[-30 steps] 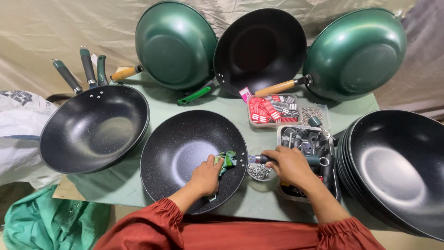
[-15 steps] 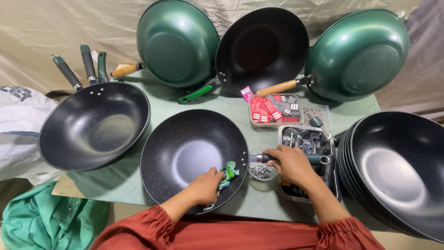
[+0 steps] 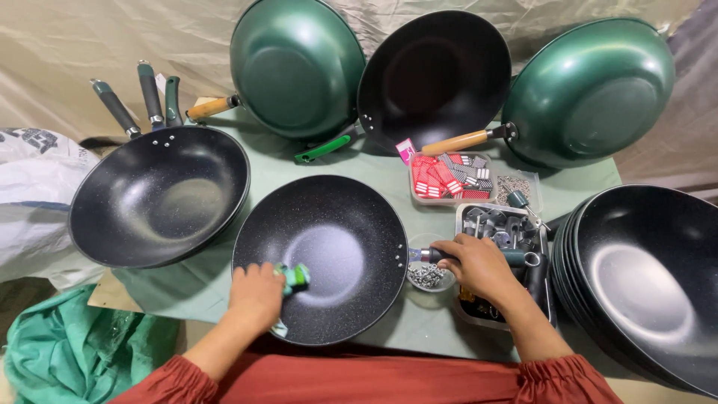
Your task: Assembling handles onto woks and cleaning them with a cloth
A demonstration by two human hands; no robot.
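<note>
A black speckled wok (image 3: 329, 247) lies in front of me on the green table (image 3: 374, 164). My left hand (image 3: 256, 293) grips a small green tool (image 3: 293, 275) inside the wok near its front left rim. My right hand (image 3: 479, 265) is closed around the wok's dark handle (image 3: 516, 258) at its right side. Just below the handle joint sits a small clear bowl of screws (image 3: 428, 277).
A stack of black woks (image 3: 643, 284) stands at the right and several handled woks (image 3: 157, 194) at the left. Three woks (image 3: 434, 75) lean on the back cloth. A metal tray of parts (image 3: 497, 224) and a tub of red packets (image 3: 449, 178) lie mid-table.
My left hand has slid with the green tool from the wok's right rim across to its front left. My right hand has stayed on the handle.
</note>
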